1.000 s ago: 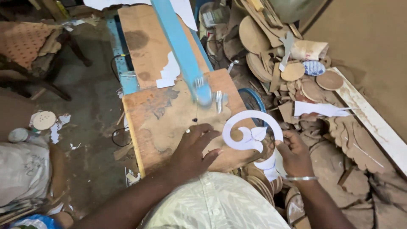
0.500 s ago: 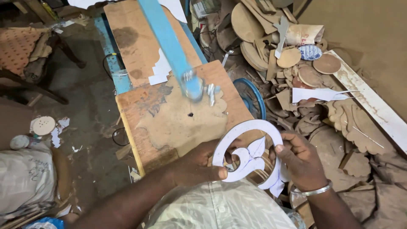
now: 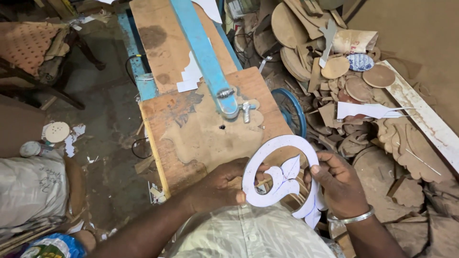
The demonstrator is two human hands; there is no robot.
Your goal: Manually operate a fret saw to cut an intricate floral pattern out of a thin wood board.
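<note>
A worn plywood worktable (image 3: pixel 201 138) fills the middle of the frame, a blue metal arm (image 3: pixel 201 48) running down over it from the top. The dusty concrete floor (image 3: pixel 105 119) shows at left, littered with paper scraps. A dark wooden chair (image 3: pixel 33 62) stands in the upper left. Heaps of cut brown board offcuts (image 3: pixel 363 134) crowd the right side, beside a blue wheel (image 3: pixel 289 110).

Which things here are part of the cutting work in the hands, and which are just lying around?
In hand:
- white scroll-shaped cutout, held by left hand and right hand
- wooden saw table
- blue saw arm reaching over it

Lying about:
- pile of wood offcuts to the right
- round wooden discs
- white sack on the floor
- paper scraps
</note>
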